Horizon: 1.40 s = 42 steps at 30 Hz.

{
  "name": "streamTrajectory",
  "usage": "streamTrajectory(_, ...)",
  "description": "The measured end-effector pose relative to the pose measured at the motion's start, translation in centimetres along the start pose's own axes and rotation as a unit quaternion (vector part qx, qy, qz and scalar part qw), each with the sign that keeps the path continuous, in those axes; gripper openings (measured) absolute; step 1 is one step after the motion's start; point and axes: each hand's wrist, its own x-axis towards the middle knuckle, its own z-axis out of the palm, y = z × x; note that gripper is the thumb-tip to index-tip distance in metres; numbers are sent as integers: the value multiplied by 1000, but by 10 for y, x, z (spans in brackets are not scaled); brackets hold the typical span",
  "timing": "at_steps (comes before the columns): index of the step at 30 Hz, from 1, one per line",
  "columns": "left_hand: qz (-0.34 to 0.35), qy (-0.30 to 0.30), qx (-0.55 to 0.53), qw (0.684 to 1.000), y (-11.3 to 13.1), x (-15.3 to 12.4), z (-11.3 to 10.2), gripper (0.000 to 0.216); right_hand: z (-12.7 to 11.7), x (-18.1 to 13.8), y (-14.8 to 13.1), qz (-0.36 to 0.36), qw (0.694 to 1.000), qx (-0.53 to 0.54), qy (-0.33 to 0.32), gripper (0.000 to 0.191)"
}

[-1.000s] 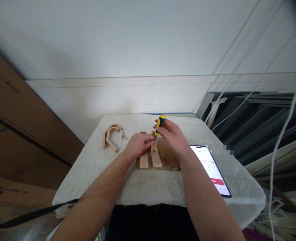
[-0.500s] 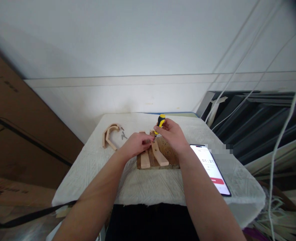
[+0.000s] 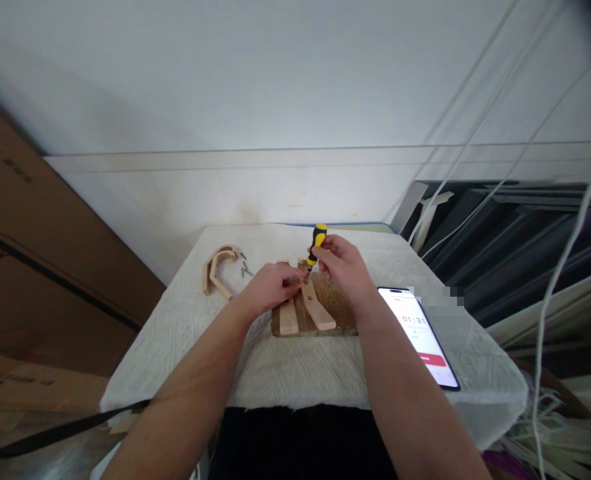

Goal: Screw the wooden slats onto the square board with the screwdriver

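Note:
In my right hand (image 3: 346, 268) is a yellow-and-black screwdriver (image 3: 318, 239), gripped by the handle and tilted, its tip pointing down at the upper part of a curved light-wood piece (image 3: 316, 308). My left hand (image 3: 274, 285) is closed, its fingertips pinched together beside the screwdriver's tip. What those fingertips hold is too small to make out. The curved piece has a dark hole and lies on a worn wooden board (image 3: 343, 308). To its left on the board, another light-wood piece (image 3: 289, 319) is partly covered by my left hand.
Two bent wooden pieces (image 3: 209, 275) lie on the white cloth (image 3: 255, 373) at the left, with several loose screws (image 3: 245, 269) beside them. A phone (image 3: 420, 337) showing a timer lies right of my forearm. White cables (image 3: 558, 280) hang at the right. A wall stands behind the table.
The screwdriver's handle has shifted slightly left, and my right fingers have changed their position around it. My left hand stays by the tip.

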Motion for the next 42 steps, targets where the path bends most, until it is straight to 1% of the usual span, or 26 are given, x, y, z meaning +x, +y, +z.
streamTrajectory(5,-20,-3,-1,1000,2,-1,1,23,2,2,3,26,998,-43,39,31)
streamTrajectory(8,-33,11,-1,999,3,-1,2,26,2,2,3,24,997,-52,49,31)
streamTrajectory(11,-41,22,-5,999,3,-1,3,28,2,1,3,14,997,-55,43,27)
streamTrajectory(16,-42,24,-8,999,3,-1,4,28,1,2,4,28,1000,1,14,24)
streamTrajectory(19,-51,22,4,998,3,0,4,28,0,2,3,20,1000,-11,7,20)
streamTrajectory(22,-51,21,3,998,3,0,4,29,0,2,1,25,998,-45,26,24)
streamTrajectory(26,-61,19,4,998,4,0,3,31,0,2,1,24,997,-55,48,30)
streamTrajectory(30,-60,19,11,998,4,0,3,31,1,2,1,16,998,-39,41,30)
streamTrajectory(34,-64,20,9,998,5,0,3,31,0,2,1,16,1000,-4,15,28)
streamTrajectory(38,-64,23,4,998,6,-1,2,31,0,3,2,5,999,-38,22,25)
streamTrajectory(42,-62,25,2,998,6,-1,2,31,0,3,6,-2,996,-85,33,34)
